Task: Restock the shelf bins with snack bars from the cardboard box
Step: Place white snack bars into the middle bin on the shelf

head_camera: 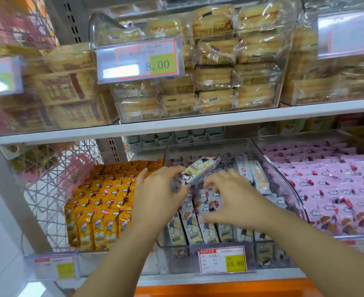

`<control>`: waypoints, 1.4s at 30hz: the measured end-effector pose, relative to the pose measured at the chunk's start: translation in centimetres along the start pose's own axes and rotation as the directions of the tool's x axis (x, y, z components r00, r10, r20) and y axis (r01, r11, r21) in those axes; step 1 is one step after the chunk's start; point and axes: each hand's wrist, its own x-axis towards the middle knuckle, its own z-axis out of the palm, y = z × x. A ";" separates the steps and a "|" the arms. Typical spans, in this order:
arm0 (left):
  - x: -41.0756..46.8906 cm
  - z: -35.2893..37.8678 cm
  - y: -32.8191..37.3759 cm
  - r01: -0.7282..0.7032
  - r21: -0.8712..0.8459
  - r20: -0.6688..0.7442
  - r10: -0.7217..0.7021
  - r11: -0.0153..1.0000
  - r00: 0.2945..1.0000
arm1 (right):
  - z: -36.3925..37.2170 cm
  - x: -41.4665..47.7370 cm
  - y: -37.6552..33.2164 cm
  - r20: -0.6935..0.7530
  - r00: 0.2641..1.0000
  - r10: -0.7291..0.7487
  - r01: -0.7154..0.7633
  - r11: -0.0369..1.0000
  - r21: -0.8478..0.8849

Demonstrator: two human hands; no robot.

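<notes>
The left hand pinches one snack bar by its lower end between thumb and fingertips. The bar is raised and tilted above the middle bin, clear of the stock below. The right hand holds nothing: its fingers are spread and loosely curled over the standing bars, with the thumb touching their top edges. The step in hand appears to be seating this bar in a row. To do it well, use the right hand to part the standing bars, lower the bar end-first into the gap, and match its printed face to its neighbours so that the row reads evenly. The wrappers are glossy film with crimped ends and will likely slide on one another, so grip lightly and avoid crushing the contents. The bin is clear rigid plastic with a curved side wall and a price tag on its front. To the left sits a block of yellow-wrapped bars; to the right, pink-wrapped packets. On the shelf above, clear bins hold film-wrapped pastries. The cardboard box is not in view.
</notes>
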 end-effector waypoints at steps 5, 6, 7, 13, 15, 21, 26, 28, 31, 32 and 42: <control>-0.6 -0.5 0.2 -0.041 -0.321 0.011 0.046 0.946 0.999 | -2.6 0.5 0.2 -0.083 0.927 0.366 -0.160 0.585 0.795; -0.7 -0.6 0.4 -0.055 -0.340 0.061 0.080 0.939 0.995 | -2.5 0.6 0.4 -0.085 0.915 0.394 -0.144 0.517 0.844; -0.8 -0.6 0.5 -0.075 -0.334 0.120 0.121 0.939 0.985 | -2.5 0.6 0.6 -0.089 0.910 0.404 -0.133 0.491 0.861; 0.0 -1.2 0.5 -0.207 0.004 0.412 0.187 0.978 0.892 | -4.8 -0.7 2.0 -0.034 0.984 0.175 -0.109 0.744 0.659; 0.1 -0.8 0.4 -0.290 0.132 0.440 0.206 0.948 0.874 | -4.9 -1.3 1.4 0.110 0.993 0.050 -0.102 0.832 0.546; 0.2 0.6 0.4 -0.380 0.336 0.475 0.194 0.862 0.858 | -2.3 -1.7 -0.5 0.260 0.963 -0.074 0.045 0.992 0.114; 0.5 1.1 0.4 -0.355 0.351 0.490 0.153 0.867 0.858 | -1.3 -1.8 -0.5 0.225 0.972 -0.071 0.071 0.997 0.008; 0.5 1.1 0.4 -0.355 0.345 0.501 0.150 0.869 0.853 | -1.4 -1.9 -0.7 0.206 0.976 -0.068 0.060 0.997 0.048; 0.5 0.9 0.6 -0.368 0.339 0.514 0.157 0.866 0.843 | -1.8 -1.9 -0.7 0.226 0.973 -0.048 0.027 0.995 0.095; 0.4 0.8 0.6 -0.371 0.333 0.524 0.157 0.867 0.837 | -2.0 -1.9 -0.8 0.236 0.971 -0.041 0.016 0.994 0.105; 0.3 0.1 1.1 -0.358 0.280 0.606 0.125 0.891 0.786 | -1.9 -1.9 -0.4 0.205 0.978 -0.042 0.007 0.986 0.168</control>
